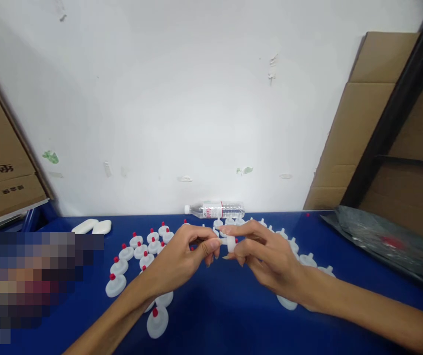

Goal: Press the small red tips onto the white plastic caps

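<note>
Between my hands, above the blue table, is a small white plastic nozzle cap (231, 243), held sideways. My left hand (196, 246) pinches its thin spout end, so the tip is hidden by the fingers. The fingers of my right hand (265, 251) close around the wide end. Left of my hands stand several white nozzle caps with red tips, such as the red-tipped cap (157, 321) at the front. Behind and beside my right hand are several white nozzle caps with no red tip showing, among them a plain cap (308, 260); my right hand and forearm partly cover them.
A clear plastic bottle (214, 210) lies along the white wall. Two white rounded pieces (102, 227) rest at the back left. A dark plastic bag (385, 246) lies at the right, near cardboard (339, 143). The lower left is pixelated.
</note>
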`<state>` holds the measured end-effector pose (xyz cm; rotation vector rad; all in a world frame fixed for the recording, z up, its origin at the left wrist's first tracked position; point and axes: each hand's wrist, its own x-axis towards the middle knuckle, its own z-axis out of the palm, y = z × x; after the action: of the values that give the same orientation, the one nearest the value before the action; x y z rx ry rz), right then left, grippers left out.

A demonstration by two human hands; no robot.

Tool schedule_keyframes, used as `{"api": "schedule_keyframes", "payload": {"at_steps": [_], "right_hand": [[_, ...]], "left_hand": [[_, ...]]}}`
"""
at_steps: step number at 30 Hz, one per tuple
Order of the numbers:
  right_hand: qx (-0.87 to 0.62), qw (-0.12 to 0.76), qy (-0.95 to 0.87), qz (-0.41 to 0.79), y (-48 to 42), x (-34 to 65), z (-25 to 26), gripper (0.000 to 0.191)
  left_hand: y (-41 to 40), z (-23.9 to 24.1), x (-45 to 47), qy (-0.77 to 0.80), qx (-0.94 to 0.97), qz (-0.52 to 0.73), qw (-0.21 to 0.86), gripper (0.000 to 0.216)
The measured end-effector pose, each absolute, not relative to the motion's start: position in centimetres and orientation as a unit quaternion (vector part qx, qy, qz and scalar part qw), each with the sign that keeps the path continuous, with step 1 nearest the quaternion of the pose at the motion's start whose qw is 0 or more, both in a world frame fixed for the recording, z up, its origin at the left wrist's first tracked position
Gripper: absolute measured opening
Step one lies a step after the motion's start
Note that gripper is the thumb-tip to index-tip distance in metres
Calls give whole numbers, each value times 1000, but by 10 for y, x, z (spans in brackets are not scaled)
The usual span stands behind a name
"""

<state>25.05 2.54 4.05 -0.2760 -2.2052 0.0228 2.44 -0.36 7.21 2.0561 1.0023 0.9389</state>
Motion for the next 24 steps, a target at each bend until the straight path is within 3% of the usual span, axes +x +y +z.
{"api": "schedule_keyframes", "payload": {"at_steps": [7,13,19,24], "right_hand": [[-182,315,-931,-40,29,249,48,25],[-191,234,-951,-69,37,242,35,22],[-226,160,-960,-51,35,240,33,28],[-238,150,-959,-44,36,240,37,31]], "left_hand": [[0,67,26,431,804,359,196,39],[18,45,12,497,846,192,-30,38],[33,30,-15,511,851,103,-66,31],[31,31,-16,505,857,77,-71,32]]}}
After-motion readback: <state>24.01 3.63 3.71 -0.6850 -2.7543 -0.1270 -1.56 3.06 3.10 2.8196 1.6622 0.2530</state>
